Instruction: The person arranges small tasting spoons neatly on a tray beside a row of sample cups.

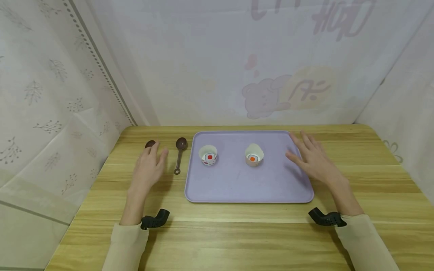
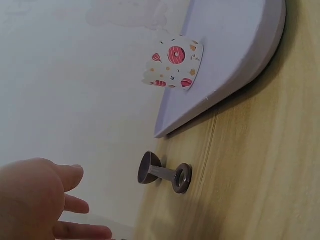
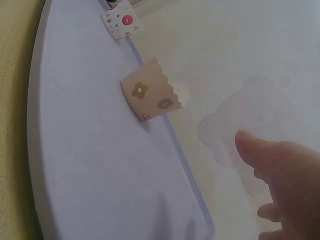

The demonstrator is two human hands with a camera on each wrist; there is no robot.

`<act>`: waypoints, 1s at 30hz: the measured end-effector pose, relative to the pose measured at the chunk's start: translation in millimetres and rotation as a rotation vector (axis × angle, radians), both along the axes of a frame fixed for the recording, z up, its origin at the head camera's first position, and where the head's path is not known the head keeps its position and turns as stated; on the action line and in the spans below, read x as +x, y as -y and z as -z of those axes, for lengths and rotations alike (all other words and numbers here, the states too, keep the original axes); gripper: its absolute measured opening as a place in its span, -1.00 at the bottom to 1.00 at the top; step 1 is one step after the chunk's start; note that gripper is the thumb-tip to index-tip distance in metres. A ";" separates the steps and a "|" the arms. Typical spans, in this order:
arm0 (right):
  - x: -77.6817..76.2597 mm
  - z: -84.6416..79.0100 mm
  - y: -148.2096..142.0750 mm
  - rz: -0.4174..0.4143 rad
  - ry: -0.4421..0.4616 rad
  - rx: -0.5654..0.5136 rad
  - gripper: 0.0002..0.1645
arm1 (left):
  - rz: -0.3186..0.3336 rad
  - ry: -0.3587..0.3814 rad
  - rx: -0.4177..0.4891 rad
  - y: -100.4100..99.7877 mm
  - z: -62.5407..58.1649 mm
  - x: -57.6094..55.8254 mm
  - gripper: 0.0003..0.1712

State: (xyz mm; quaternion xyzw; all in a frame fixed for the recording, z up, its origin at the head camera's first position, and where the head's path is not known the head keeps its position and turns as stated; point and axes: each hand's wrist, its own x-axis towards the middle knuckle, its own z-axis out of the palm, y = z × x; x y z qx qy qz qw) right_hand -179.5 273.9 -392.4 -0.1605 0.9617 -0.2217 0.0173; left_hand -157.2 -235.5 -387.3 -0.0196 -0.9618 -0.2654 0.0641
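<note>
My left hand (image 1: 148,165) hovers at the left of the table, fingers loosely spread, overlapping a dark brown scoop (image 1: 150,143) whose handle is hidden behind it. Just right of that hand lies a second brown measuring scoop (image 1: 181,143), its ring-ended handle toward me. Over the right end of the lilac tray (image 1: 230,184) my right hand (image 1: 313,160) is held with fingers spread and nothing in them. Two paper baking cups stand on the tray: a white donut-print cup (image 1: 208,155) with a red-marked piece inside, and a beige cup (image 1: 254,155) with an orange-marked piece inside.
The wooden table (image 1: 234,241) runs out toward me in front of the tray. A pale printed curtain (image 1: 190,75) hangs behind the far edge, with more cloth at both sides. Black wrist cameras (image 1: 155,219) sit at both cuffs.
</note>
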 end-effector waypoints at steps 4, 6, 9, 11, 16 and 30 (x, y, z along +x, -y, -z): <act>-1.2 2.3 -1.9 -0.004 0.002 -0.002 -0.10 | 0.021 0.003 0.023 1.0 3.6 -2.0 -0.24; -1.7 3.5 -2.9 -0.007 0.003 -0.003 -0.10 | 0.027 0.004 0.033 1.4 5.5 -2.9 -0.25; -2.9 5.7 -4.8 -0.016 -0.002 -0.008 -0.11 | 0.033 0.019 0.051 1.7 7.7 -3.7 -0.26; -3.9 7.2 -6.0 -0.019 -0.001 -0.014 -0.11 | 0.038 0.030 0.062 2.1 9.0 -4.6 -0.25; -6.3 10.6 -8.7 -0.023 0.017 -0.011 -0.10 | 0.050 0.049 0.084 2.8 11.4 -6.1 -0.26; -10.7 21.8 -19.1 -0.030 0.032 -0.003 -0.11 | 0.091 0.083 0.108 -0.5 19.4 -8.5 -0.35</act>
